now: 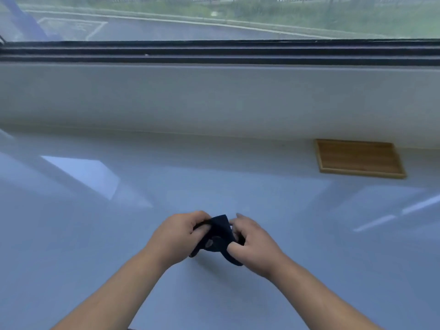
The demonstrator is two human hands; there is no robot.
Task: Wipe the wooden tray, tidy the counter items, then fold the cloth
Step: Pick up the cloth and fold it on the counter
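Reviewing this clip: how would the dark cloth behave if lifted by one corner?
The dark cloth likely flops: it bunches and drapes between the left hand and right hand. Probably light, since fingertips alone hold it. Unlikely to slip; fabric looks matte.

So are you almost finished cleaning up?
Nearly. The wooden tray sits empty by the wall, and no loose items show on the counter. Both the left hand and right hand hold the dark cloth, bunched between them. Folding it flat is left.
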